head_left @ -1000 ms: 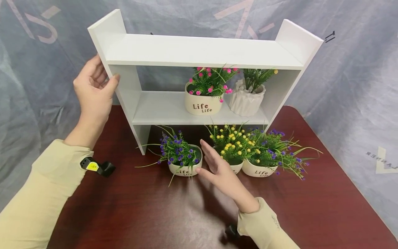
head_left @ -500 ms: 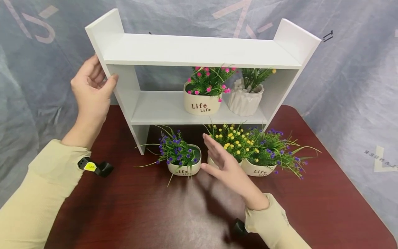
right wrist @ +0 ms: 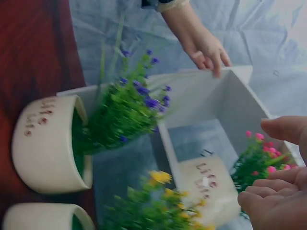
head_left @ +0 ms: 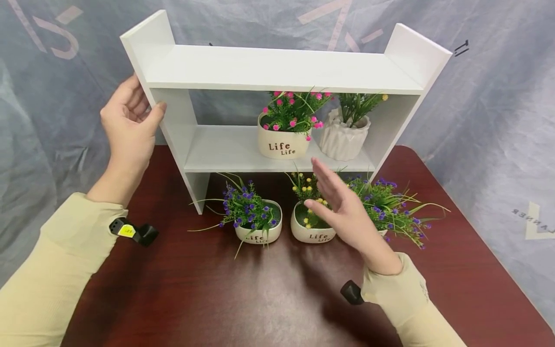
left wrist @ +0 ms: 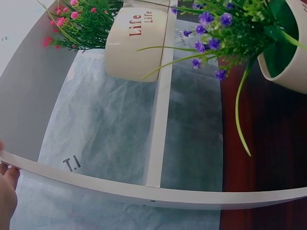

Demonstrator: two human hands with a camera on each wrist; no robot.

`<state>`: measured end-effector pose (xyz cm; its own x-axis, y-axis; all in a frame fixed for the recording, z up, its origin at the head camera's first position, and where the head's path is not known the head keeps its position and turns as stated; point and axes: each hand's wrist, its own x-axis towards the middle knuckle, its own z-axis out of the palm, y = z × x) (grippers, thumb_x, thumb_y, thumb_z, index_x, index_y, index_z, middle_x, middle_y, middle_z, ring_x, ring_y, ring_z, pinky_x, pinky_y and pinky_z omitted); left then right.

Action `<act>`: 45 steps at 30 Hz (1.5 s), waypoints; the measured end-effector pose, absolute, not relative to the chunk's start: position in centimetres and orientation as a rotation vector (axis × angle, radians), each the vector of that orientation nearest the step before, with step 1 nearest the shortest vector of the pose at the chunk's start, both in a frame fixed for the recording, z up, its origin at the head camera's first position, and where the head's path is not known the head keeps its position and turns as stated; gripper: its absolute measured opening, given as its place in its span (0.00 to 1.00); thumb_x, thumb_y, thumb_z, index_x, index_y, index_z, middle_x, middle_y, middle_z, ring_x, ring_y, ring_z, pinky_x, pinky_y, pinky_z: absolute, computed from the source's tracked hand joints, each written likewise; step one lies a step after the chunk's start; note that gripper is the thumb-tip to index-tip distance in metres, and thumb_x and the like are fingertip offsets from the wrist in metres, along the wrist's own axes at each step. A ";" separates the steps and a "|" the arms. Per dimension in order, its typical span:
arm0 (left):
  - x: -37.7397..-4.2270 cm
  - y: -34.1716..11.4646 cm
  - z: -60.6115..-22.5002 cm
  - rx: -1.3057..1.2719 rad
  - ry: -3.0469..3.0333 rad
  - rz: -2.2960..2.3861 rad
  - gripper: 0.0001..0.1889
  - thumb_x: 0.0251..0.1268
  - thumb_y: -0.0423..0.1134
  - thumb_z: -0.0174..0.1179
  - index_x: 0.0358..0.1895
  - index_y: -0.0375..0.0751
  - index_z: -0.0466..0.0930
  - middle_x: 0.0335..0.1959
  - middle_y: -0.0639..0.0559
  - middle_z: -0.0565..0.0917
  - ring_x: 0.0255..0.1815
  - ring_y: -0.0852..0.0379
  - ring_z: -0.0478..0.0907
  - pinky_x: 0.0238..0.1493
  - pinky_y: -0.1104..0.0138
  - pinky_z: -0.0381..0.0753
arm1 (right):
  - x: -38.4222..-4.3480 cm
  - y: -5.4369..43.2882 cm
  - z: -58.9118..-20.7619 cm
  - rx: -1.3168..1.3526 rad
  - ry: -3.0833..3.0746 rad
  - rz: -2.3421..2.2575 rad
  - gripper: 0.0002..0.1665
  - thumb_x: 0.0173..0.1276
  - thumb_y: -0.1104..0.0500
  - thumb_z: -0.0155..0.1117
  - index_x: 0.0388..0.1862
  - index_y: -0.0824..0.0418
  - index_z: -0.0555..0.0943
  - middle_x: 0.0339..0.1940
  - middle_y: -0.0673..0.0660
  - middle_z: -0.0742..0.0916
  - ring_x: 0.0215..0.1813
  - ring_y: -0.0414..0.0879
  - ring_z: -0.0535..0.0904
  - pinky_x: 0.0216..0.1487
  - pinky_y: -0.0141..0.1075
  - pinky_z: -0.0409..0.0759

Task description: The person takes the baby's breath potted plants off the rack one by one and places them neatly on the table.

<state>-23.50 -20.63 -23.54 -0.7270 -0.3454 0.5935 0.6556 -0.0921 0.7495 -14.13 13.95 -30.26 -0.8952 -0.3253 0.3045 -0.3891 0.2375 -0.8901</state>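
A white two-tier shelf (head_left: 277, 66) stands on the dark red table. My left hand (head_left: 127, 123) grips its left side panel, the thumb on the front edge and the fingers behind. My right hand (head_left: 349, 219) is raised with straight fingers and holds nothing. It hovers in front of the yellow-flowered potted plant (head_left: 318, 235) and hides part of it. Left of that is a purple-flowered potted plant (head_left: 259, 235); another purple-flowered plant (head_left: 386, 212) is at the right, its pot mostly hidden. On the middle board sit a pink-flowered potted plant (head_left: 284, 144) and a white pleated pot (head_left: 344, 137) with greenery.
Grey cloth (head_left: 73, 106) with printed marks hangs behind the table (head_left: 243, 299). The table's right edge slants toward the front. The cream pots on the table stand in a row before the shelf's lower opening.
My right hand has moved right and up, from beside the left purple-flowered plant to before the yellow-flowered one. My left hand keeps its hold on the shelf.
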 end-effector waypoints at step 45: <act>-23.4 -20.8 -23.8 -0.296 -1.575 -1.839 0.28 0.52 0.15 0.58 0.59 0.38 0.79 0.58 0.39 0.81 0.57 0.54 0.81 0.52 0.71 0.81 | -20.6 22.8 -21.0 0.181 -1.821 1.736 0.51 0.63 0.73 0.62 0.79 0.57 0.49 0.80 0.51 0.58 0.78 0.37 0.55 0.74 0.25 0.57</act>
